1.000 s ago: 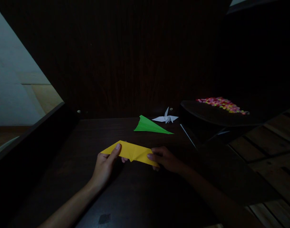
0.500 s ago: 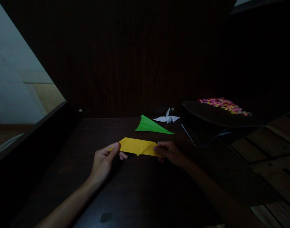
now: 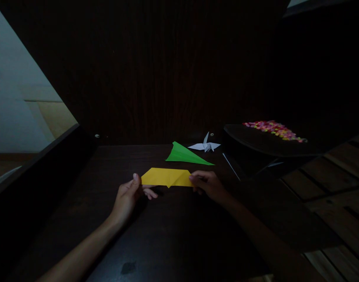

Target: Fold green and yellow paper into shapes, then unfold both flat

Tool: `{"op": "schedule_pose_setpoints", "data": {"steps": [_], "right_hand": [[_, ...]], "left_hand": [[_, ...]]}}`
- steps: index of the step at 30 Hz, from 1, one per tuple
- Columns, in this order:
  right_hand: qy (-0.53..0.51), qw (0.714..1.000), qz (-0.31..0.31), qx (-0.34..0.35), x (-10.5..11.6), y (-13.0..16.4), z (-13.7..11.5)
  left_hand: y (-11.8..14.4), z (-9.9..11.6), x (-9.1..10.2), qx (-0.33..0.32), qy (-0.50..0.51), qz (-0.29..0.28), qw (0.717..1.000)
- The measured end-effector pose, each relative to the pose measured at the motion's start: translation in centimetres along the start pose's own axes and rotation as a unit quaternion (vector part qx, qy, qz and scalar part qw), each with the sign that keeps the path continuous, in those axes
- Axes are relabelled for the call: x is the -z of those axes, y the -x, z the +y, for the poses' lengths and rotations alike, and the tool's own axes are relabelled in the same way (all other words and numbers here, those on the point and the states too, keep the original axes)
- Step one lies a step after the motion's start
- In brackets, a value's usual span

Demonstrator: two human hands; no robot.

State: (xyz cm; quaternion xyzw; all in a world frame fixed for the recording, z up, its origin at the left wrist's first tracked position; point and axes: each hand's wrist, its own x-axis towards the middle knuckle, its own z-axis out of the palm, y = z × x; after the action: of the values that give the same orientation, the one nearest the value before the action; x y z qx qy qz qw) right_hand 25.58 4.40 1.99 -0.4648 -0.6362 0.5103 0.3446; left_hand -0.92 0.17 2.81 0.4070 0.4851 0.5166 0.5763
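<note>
Both hands, left (image 3: 127, 196) and right (image 3: 207, 184), pinch opposite ends of a creased, elongated yellow paper (image 3: 167, 177).

Both forearms are bare from the lower edge of the view up to the wrists, with no sleeve showing. The left hand (image 3: 127, 197) and the right hand (image 3: 208, 185) are bare as well, slender, with short nails; dim light hides finer detail, especially along the right arm.

Green paper plane (image 3: 187, 155), white crane (image 3: 205, 146) behind; coloured beads (image 3: 274, 129) right.
</note>
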Motion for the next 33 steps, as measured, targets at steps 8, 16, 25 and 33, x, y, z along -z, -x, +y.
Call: {"op": "schedule_pose_setpoints", "data": {"steps": [8, 16, 25, 33], "right_hand": [[-0.08, 0.994, 0.077, 0.002, -0.3, -0.2, -0.5], [-0.169, 0.983, 0.061, -0.048, -0.8, -0.2, -0.3], [-0.249, 0.967, 0.019, -0.044, -0.9, -0.4, -0.1], [-0.175, 0.983, 0.047, -0.031, -1.1, -0.1, -0.3]], "left_hand": [[-0.6, -0.4, 0.4, 0.016, -0.006, -0.01, 1.0], [-0.1, 0.3, 0.4, -0.006, 0.043, 0.003, 0.999], [-0.3, -0.2, 0.8, -0.006, 0.004, -0.005, 1.0], [-0.6, -0.4, 0.5, 0.005, -0.018, -0.005, 1.0]]}}
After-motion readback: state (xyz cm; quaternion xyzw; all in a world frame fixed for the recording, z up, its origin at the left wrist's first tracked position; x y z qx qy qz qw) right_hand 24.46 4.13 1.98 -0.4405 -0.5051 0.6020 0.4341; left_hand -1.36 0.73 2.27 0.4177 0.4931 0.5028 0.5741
